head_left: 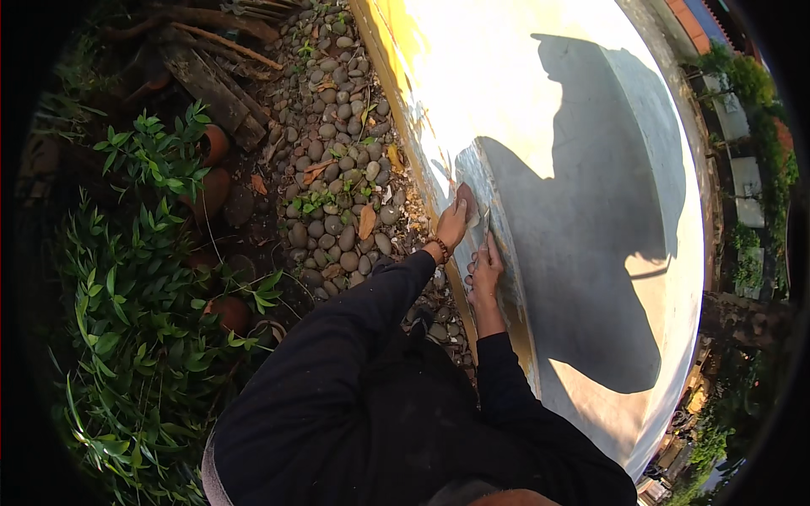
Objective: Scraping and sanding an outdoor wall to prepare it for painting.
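My left hand (451, 224), with a beaded bracelet at the wrist, is closed on a small flat brownish piece (467, 201) held against the pale ledge beside a yellow painted edge (386, 63). Just right of it, my right hand (484, 271) grips a slim greyish tool (484, 221), like a scraper or putty knife, pointing away from me along a narrow, patchy strip of the ledge. The tip of the tool lies close to the brownish piece; whether they touch I cannot tell. A broad pale concrete surface (582, 244), largely in my shadow, extends to the right.
A bed of rounded pebbles (333, 228) runs along the left of the ledge, with leafy plants (118, 337), terracotta pots (226, 314) and weathered wood (202, 80) beyond. Greenery and low structures (747, 169) show past the concrete's far right edge.
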Demonstrator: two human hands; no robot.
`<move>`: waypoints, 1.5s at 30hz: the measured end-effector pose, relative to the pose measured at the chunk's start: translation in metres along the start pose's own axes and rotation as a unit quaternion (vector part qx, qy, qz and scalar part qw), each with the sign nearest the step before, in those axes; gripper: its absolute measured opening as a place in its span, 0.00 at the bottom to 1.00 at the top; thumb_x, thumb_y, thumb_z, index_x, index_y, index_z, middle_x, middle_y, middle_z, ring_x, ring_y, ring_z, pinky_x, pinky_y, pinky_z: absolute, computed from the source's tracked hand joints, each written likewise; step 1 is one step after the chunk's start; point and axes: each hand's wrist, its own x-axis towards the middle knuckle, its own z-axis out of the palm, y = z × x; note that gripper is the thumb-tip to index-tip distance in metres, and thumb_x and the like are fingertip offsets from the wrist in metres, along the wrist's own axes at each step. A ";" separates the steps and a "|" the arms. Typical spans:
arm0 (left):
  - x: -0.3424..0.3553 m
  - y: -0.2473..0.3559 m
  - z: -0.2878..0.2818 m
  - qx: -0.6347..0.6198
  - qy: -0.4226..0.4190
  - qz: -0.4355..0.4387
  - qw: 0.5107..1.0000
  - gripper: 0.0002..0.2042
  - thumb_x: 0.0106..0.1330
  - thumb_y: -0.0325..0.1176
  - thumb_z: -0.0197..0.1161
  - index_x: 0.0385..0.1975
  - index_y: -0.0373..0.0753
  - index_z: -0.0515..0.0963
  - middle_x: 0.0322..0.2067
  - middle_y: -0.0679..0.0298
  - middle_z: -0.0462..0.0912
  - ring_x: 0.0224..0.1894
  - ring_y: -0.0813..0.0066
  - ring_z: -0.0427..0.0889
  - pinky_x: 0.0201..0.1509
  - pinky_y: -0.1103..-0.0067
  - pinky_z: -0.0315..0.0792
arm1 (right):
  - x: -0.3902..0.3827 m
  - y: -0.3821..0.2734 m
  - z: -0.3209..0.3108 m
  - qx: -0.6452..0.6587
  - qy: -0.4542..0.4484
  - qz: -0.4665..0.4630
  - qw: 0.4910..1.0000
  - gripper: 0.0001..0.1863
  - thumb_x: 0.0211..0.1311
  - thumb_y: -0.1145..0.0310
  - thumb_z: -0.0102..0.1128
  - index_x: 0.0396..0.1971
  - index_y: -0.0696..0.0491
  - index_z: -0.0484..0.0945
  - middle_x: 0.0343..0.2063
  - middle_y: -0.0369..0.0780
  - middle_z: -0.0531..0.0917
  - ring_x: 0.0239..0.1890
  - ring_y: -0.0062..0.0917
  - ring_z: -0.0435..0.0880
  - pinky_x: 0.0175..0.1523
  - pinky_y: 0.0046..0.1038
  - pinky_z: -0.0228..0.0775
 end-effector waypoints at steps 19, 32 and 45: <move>0.032 -0.015 -0.110 0.007 0.153 -0.145 0.977 0.25 0.78 0.50 0.46 0.47 0.28 0.75 0.28 0.62 0.77 0.30 0.73 0.73 0.38 0.74 0.69 | 0.091 0.036 0.082 0.085 -0.067 -0.036 0.993 0.26 0.74 0.64 0.49 0.71 0.43 0.64 0.23 0.29 0.67 0.17 0.13 0.62 0.16 0.20 0.50; -0.025 0.106 -0.120 -0.137 0.021 0.010 0.990 0.16 0.79 0.40 0.50 0.51 0.33 0.75 0.36 0.65 0.79 0.35 0.79 0.75 0.40 0.80 0.71 | 0.107 0.001 0.081 -0.025 -0.049 0.057 0.997 0.25 0.74 0.62 0.51 0.70 0.42 0.67 0.25 0.28 0.70 0.19 0.12 0.65 0.18 0.17 0.54; -0.147 0.364 -0.147 0.074 -0.104 0.466 0.876 0.11 0.71 0.35 0.62 0.41 0.32 0.79 0.34 0.60 0.84 0.30 0.73 0.78 0.37 0.78 0.72 | 0.004 0.070 0.006 -0.091 -0.072 0.088 0.989 0.27 0.74 0.66 0.49 0.72 0.41 0.64 0.22 0.29 0.68 0.17 0.13 0.64 0.17 0.21 0.53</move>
